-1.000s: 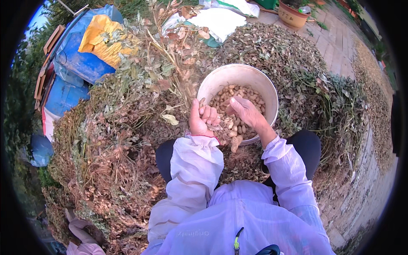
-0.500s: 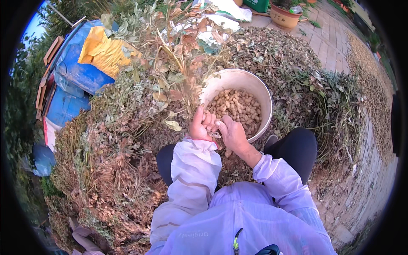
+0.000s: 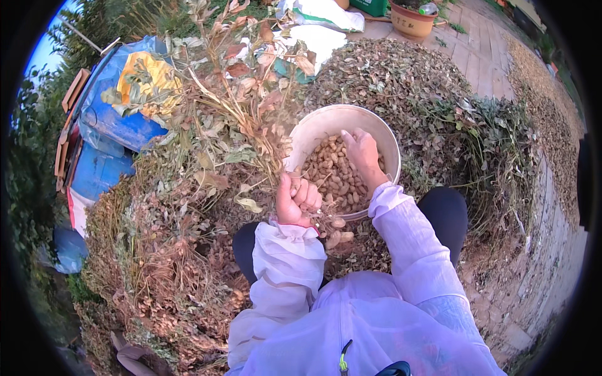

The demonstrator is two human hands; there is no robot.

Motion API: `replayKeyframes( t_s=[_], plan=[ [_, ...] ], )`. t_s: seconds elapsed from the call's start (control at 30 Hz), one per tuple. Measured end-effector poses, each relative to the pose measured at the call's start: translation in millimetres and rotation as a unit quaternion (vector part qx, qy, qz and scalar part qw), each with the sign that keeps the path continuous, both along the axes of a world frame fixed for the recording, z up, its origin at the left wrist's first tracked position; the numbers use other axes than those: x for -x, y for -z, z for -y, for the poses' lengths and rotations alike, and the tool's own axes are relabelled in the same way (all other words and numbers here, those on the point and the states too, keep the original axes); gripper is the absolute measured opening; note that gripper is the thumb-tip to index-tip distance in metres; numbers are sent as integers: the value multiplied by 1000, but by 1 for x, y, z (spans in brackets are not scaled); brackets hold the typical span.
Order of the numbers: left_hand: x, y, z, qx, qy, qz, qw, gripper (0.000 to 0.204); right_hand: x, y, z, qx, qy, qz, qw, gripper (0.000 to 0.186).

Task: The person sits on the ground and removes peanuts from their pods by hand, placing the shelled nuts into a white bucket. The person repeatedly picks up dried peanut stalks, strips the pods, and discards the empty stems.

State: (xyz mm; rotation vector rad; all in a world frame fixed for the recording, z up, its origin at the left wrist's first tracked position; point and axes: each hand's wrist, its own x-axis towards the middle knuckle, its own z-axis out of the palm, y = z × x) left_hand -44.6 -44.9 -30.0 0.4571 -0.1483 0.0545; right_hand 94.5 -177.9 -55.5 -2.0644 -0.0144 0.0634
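Note:
My left hand (image 3: 298,200) is closed round the stems of a dried peanut plant (image 3: 241,113). Its leafy tops spread up and away, while a few pods (image 3: 337,238) dangle from the root end below my fist. Over the white bucket (image 3: 313,119) hovers my right hand (image 3: 365,155), back up and fingers curled together; whatever is in them, if anything, is hidden. Beneath it, many loose peanuts (image 3: 335,178) in their shells cover the bottom of the bucket, which stands between my knees.
Dried plants (image 3: 163,244) heap up on my left, and leafy stripped-looking stalks (image 3: 401,75) pile beyond the bucket. Blue barrels (image 3: 116,125) with a yellow sack (image 3: 153,78) stand far left. A flower pot (image 3: 412,24) sits at the back on brick paving (image 3: 480,44).
My right hand has left its place beside my left hand and moved forward and right over the bucket. My left hand has shifted slightly left and nearer, still gripping the plant; hanging pods now show.

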Motion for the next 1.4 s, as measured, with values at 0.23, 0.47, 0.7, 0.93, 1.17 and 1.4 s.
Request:
replayKeyframes(
  t_s=[0.23,0.47,0.7,0.93,1.17,1.4],
  plan=[
    [1,-1,2,83,120,66,987,42,33,-42,-14,-279,-242,-76,926,38],
    [-2,1,-3,33,55,-30,998,40,49,-58,-11,-333,-269,-118,896,16],
    [-7,2,3,-6,-50,-120,992,39,56,-48,-8,-88,-228,206,948,26],
    [-4,5,13,0,-61,-129,990,38,24,-10,-15,84,-63,143,984,30],
    [-5,3,2,-28,-91,-120,988,34,0,3,-6,66,-1,132,989,30],
    [-10,9,5,-16,-120,-239,963,34,51,-60,-2,-222,-269,-43,936,20]
  ],
)
